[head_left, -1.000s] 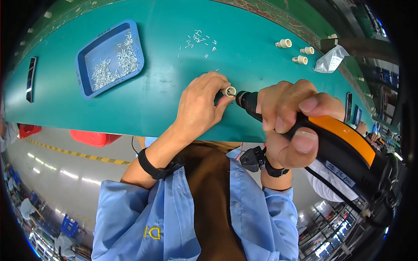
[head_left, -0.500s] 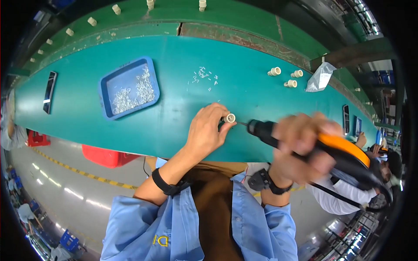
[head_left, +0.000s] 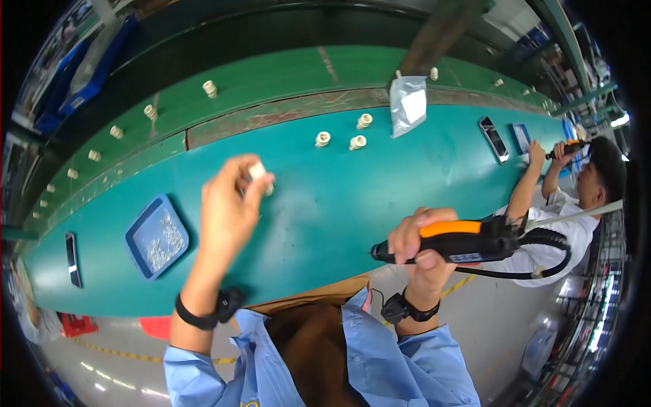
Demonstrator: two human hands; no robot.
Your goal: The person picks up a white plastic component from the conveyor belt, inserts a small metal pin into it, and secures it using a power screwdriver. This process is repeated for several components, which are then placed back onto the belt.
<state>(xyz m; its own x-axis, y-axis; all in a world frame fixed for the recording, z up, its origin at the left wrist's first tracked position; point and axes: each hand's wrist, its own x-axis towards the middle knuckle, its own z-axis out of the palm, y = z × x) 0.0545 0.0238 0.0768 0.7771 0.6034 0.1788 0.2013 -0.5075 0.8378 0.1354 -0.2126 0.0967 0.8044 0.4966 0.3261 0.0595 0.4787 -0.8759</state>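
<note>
Tabletop (head_left: 339, 210), fitting (head_left: 259, 172) in left grip (head_left: 228, 205)

You have a long green table (head_left: 325, 210) before you, bordered on its far side by a green ledge (head_left: 271, 80) with a scuffed edge. A dark post (head_left: 444, 41) rises beyond it. Blue bins (head_left: 95, 74) sit far off to your left. Below, the grey floor (head_left: 468, 339) carries a yellow striped line (head_left: 122, 353) and glossy light reflections; a red stool (head_left: 156, 327) is partly tucked under the table. A white lamp (head_left: 618, 121) glows at right.
</note>
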